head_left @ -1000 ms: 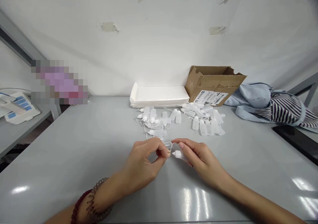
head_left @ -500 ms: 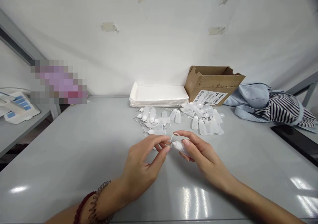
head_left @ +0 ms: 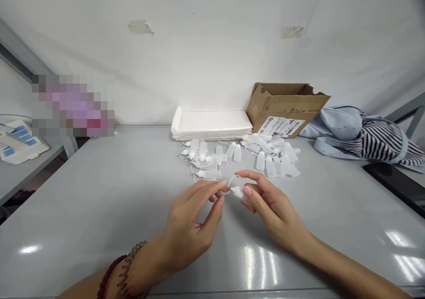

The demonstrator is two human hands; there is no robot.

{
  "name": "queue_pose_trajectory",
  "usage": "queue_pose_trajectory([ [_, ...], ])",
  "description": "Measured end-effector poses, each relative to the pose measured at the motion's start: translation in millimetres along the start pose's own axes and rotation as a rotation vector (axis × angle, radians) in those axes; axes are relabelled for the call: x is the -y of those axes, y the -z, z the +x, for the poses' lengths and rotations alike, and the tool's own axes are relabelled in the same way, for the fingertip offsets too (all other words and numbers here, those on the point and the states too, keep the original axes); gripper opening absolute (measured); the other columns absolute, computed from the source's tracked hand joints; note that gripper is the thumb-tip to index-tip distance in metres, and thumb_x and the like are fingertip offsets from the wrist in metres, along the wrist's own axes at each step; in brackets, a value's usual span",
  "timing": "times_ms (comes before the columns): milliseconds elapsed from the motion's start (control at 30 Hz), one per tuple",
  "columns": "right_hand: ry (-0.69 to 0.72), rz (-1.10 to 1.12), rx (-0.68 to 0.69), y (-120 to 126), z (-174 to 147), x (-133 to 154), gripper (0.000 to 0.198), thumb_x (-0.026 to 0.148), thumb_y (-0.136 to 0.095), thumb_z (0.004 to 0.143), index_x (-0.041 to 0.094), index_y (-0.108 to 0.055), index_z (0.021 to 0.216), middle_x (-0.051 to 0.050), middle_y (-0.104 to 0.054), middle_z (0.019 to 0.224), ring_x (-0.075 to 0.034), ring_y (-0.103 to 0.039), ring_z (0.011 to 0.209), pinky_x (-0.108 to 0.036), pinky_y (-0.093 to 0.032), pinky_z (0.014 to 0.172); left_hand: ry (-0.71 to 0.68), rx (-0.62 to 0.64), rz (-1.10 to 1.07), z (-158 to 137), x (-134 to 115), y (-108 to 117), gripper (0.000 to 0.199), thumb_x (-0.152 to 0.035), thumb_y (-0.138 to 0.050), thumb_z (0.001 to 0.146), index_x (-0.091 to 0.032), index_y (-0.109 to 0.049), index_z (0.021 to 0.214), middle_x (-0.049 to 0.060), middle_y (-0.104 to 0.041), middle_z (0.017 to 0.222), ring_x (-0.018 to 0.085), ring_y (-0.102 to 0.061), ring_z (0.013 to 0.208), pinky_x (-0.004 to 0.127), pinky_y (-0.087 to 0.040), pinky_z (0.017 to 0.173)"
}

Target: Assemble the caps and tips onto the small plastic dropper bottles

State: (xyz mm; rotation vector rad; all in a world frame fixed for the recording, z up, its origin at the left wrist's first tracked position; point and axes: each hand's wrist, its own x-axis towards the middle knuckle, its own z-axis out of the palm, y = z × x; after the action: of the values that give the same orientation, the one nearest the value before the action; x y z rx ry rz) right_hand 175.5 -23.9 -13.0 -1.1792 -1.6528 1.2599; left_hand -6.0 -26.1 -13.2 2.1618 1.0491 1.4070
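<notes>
My right hand [head_left: 270,208] pinches a small white dropper bottle [head_left: 239,193] between thumb and fingers, its nozzle pointing left. My left hand [head_left: 194,221] is just left of it, fingers spread, fingertips close to the bottle's tip and its thin tethered cap loop; whether they touch the loop I cannot tell. Beyond both hands lie two loose heaps of the same small bottles, one [head_left: 207,156] with caps and strings at the left, one [head_left: 275,157] at the right.
A stack of white flat sheets [head_left: 212,124] and an open cardboard box [head_left: 287,106] stand at the wall. Blue and striped cloth [head_left: 361,135] lies at the right, beside a dark flat object [head_left: 395,185]. The grey table [head_left: 99,193] spreads to the left.
Both hands rose slightly and moved away from me with the bottle. My left fingers, pinched at the bottle's tip a second ago, have spread apart.
</notes>
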Motion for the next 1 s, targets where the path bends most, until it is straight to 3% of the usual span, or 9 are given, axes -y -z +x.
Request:
queue_pose_trajectory([
  [233, 0.027, -0.081, 0.003, -0.1, 0.6, -2.1, 0.028, 0.037, -0.038, 0.096, 0.024, -0.044, 0.120, 0.006, -0.036, 0.060, -0.012, -0.037, 0.056, -0.025, -0.032, 0.054, -0.089, -0.020, 0.028, -2.5, 4.9, -3.6, 0.038, 0.003, -0.055, 0.077, -0.015, -0.057, 0.111, 0.006, -0.068, 0.088, 0.012, -0.060, 0.072, 0.026, -0.054, 0.066],
  [467, 0.018, -0.127, 0.009, -0.7, 2.2, -6.0, 0.029, 0.037, -0.037, 0.096, 0.022, -0.044, 0.120, 0.006, -0.036, 0.059, -0.012, -0.037, 0.055, -0.026, -0.032, 0.054, -0.093, 0.010, 0.034, -10.1, 9.3, -7.4, 0.045, 0.003, -0.053, 0.077, -0.015, -0.053, 0.118, 0.007, -0.068, 0.092, 0.014, -0.061, 0.077, 0.028, -0.053, 0.070],
  [533, 0.017, -0.107, -0.001, -1.0, 3.2, -6.3, 0.030, 0.038, -0.036, 0.096, 0.022, -0.044, 0.120, 0.006, -0.038, 0.060, -0.012, -0.039, 0.056, -0.025, -0.033, 0.054, 0.016, 0.053, -0.043, -8.6, 7.7, -5.4, 0.044, -0.001, -0.053, 0.078, -0.017, -0.054, 0.119, 0.006, -0.068, 0.094, 0.013, -0.062, 0.077, 0.027, -0.054, 0.072],
  [667, -0.001, -0.024, -0.021, -1.0, 5.4, -5.5, 0.030, 0.038, -0.036, 0.096, 0.023, -0.043, 0.121, 0.006, -0.039, 0.060, -0.012, -0.039, 0.057, -0.025, -0.035, 0.054, 0.444, 0.184, -0.308, 1.2, 3.1, 2.5, 0.029, -0.014, -0.054, 0.083, -0.018, -0.060, 0.112, 0.004, -0.070, 0.096, 0.015, -0.065, 0.088, 0.028, -0.053, 0.081],
  [733, 0.003, -0.010, -0.015, -1.0, 6.1, -5.4, 0.030, 0.038, -0.036, 0.096, 0.023, -0.042, 0.121, 0.006, -0.037, 0.060, -0.012, -0.038, 0.057, -0.024, -0.034, 0.054, 0.579, 0.189, -0.375, 5.8, 1.4, 5.3, 0.025, -0.021, -0.055, 0.085, -0.019, -0.062, 0.108, 0.003, -0.070, 0.096, 0.016, -0.064, 0.092, 0.029, -0.052, 0.085],
  [1000, 0.106, -0.154, 0.035, -0.2, 7.5, -9.2, 0.029, 0.032, -0.038, 0.096, 0.023, -0.037, 0.123, 0.007, -0.042, 0.061, -0.012, -0.043, 0.057, -0.024, -0.038, 0.056, 0.683, 0.199, -0.381, 7.9, 4.2, 3.4, 0.016, -0.029, -0.061, 0.081, -0.020, -0.065, 0.094, 0.001, -0.069, 0.087, 0.016, -0.064, 0.085, 0.027, -0.051, 0.078],
])
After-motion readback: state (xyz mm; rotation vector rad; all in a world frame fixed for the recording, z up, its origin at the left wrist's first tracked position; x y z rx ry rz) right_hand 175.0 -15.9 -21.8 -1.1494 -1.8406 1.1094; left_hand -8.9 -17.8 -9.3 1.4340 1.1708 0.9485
